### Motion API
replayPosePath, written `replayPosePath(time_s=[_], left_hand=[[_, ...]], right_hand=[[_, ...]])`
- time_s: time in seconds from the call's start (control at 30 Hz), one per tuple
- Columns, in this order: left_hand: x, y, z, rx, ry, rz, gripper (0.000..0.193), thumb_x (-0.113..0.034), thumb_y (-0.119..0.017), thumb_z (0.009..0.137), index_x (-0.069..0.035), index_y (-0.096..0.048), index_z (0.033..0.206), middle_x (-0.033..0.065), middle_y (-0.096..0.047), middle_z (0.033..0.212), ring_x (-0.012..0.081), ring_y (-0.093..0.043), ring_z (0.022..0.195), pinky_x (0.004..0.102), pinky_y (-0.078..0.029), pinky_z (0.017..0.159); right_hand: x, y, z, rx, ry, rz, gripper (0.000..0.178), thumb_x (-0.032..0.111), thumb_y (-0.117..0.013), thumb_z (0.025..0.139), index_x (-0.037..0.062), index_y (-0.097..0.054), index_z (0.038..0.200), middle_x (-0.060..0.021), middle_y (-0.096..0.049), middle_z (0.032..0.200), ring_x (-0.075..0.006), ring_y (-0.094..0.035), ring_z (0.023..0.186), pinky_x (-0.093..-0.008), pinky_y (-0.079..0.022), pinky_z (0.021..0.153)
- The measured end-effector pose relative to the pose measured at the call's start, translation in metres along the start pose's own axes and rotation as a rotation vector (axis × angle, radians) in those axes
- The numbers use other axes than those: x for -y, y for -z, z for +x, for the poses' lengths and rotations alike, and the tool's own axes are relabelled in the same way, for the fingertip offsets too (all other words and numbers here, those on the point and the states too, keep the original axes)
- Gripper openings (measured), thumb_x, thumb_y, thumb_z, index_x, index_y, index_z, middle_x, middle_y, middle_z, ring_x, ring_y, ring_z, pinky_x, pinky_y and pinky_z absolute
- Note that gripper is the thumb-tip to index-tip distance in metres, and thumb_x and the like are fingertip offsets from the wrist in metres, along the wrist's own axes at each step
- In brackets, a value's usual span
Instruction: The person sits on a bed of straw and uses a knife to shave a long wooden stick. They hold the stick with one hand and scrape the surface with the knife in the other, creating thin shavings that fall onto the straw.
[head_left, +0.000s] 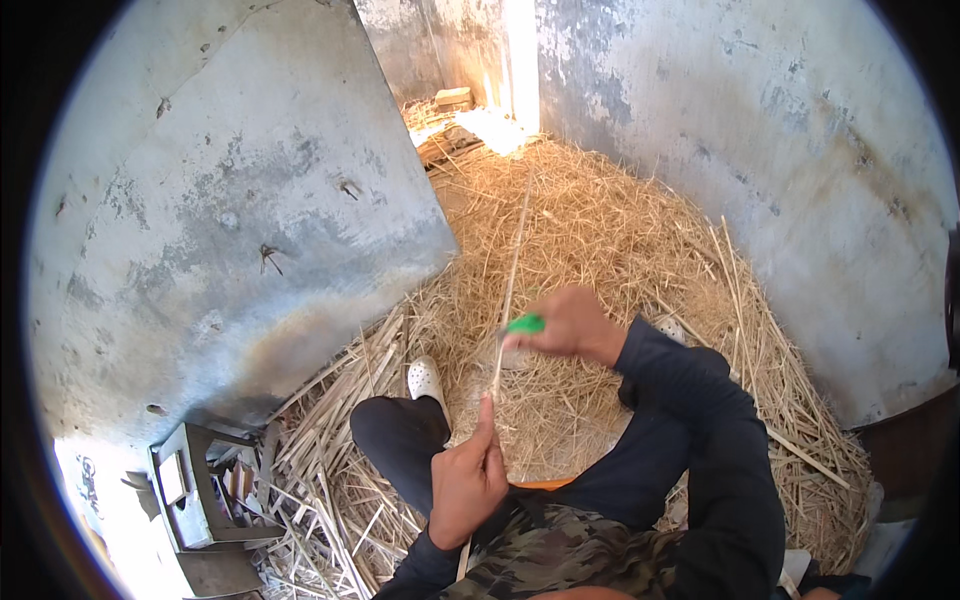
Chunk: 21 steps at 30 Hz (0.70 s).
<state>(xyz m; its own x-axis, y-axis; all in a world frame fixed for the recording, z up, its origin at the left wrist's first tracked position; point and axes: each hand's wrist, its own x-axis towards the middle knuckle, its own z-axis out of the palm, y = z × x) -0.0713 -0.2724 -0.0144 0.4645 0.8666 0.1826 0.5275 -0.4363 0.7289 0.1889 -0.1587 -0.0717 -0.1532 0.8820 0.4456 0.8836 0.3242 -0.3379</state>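
My left hand [468,475] is closed around a long, thin, pale strip [517,245] that looks like split bamboo, its index finger stretched along it. From there the strip runs forward, away from me, over the shavings. My right hand [575,325], slightly blurred, grips a green-handled knife [526,324] a little further out. The short dark blade end meets the strip beyond my left fingertips; its exact shape is too small to make out.
Curly straw-coloured shavings [610,220] heap over the floor ahead. Longer split strips [345,440] lie at the left. Worn walls [250,180] stand on both sides, with a bright gap between them. A wooden stool-like frame [215,490] sits lower left. My white clog [425,380] rests among shavings.
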Motion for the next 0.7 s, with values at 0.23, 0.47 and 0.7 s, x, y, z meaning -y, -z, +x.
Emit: replayPosePath(time_s=[0.23,0.47,0.7], left_hand=[[0.0,-0.002,-0.011,0.072,0.004,-0.041,0.055,0.003,-0.054,0.084,0.0,-0.046,0.138,0.0164,-0.058,0.066,0.0325,-0.061,0.054,0.0356,-0.046,0.052],[0.001,0.0,-0.017,0.063,0.029,-0.077,0.055,0.002,-0.055,0.085,-0.001,-0.045,0.139,0.0177,-0.057,0.065,0.0333,-0.06,0.053,0.0351,-0.046,0.052],[-0.005,-0.001,-0.03,0.228,0.084,-0.205,0.049,-0.002,-0.054,0.091,0.0,-0.045,0.139,0.0153,-0.06,0.07,0.0267,-0.06,0.054,0.0306,-0.047,0.055]], right_hand=[[-0.05,0.012,0.019,-0.018,-0.215,-0.071,0.078,0.084,-0.045,0.077,0.0117,-0.06,0.052,-0.0031,-0.048,0.043,-0.0164,-0.044,0.036,-0.033,-0.033,0.037],[-0.021,-0.005,0.006,-0.106,-0.093,0.027,0.077,0.085,-0.04,0.081,0.0165,-0.049,0.045,0.0052,-0.029,0.041,-0.0113,-0.027,0.036,-0.0309,-0.018,0.037],[-0.16,0.042,0.034,-0.214,-0.575,-0.15,0.074,0.082,-0.034,0.085,0.0178,-0.034,0.048,0.0077,-0.026,0.047,-0.0088,-0.022,0.041,-0.0281,-0.016,0.041]])
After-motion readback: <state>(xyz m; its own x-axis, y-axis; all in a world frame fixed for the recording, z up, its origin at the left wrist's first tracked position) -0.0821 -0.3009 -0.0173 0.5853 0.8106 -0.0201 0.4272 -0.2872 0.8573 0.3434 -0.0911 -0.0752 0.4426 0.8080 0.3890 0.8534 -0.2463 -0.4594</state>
